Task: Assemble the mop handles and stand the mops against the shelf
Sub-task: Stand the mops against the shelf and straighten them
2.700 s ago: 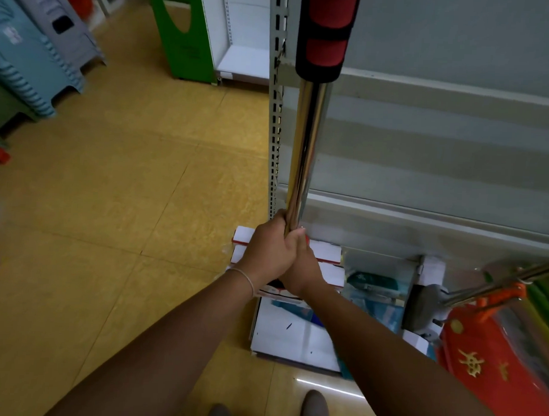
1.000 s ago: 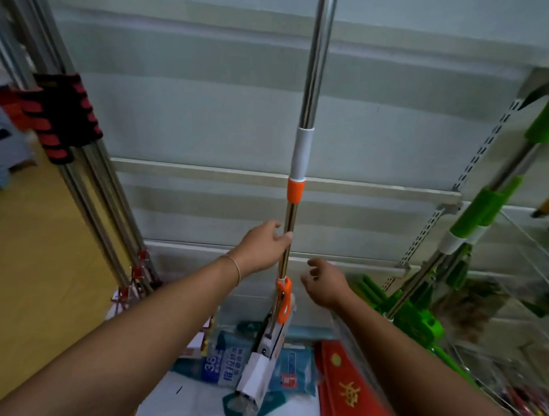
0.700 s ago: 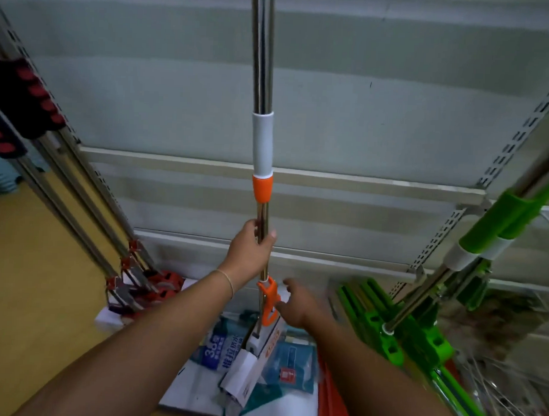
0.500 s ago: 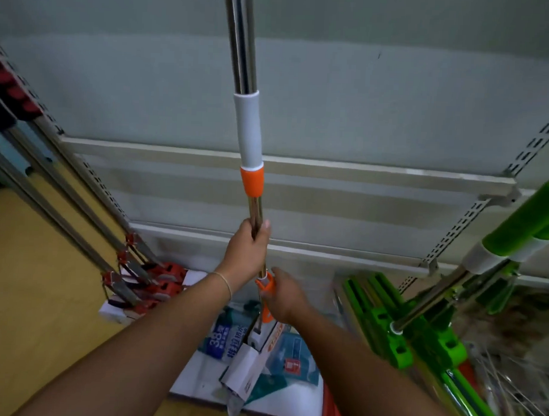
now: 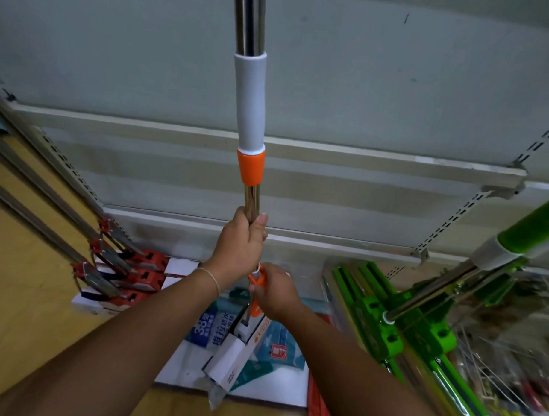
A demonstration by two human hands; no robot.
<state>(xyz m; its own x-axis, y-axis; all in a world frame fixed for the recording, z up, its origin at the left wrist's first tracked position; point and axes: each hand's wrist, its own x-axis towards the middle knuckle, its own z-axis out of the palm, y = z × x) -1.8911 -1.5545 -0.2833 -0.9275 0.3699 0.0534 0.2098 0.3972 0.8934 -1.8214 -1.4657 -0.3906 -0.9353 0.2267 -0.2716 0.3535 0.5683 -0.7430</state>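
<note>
A grey shelf (image 5: 393, 168) with slotted uprights fills the background, above a yellow tiled floor (image 5: 21, 292). Front and centre, the mop handle (image 5: 250, 107) stands nearly upright, steel tube with a white sleeve and an orange collar (image 5: 250, 167). The left hand (image 5: 239, 247) wraps round the thin tube just below that collar, thumb up along the metal. Right beneath it, the right hand (image 5: 275, 293) curls round the orange lever (image 5: 257, 288), the two hands almost touching. The mop's boxed head (image 5: 234, 352) sits low on packaging by the shelf foot. To the left, red mops (image 5: 121, 274) lean against the shelf; to the right, green mops (image 5: 418, 321) lean too.
</note>
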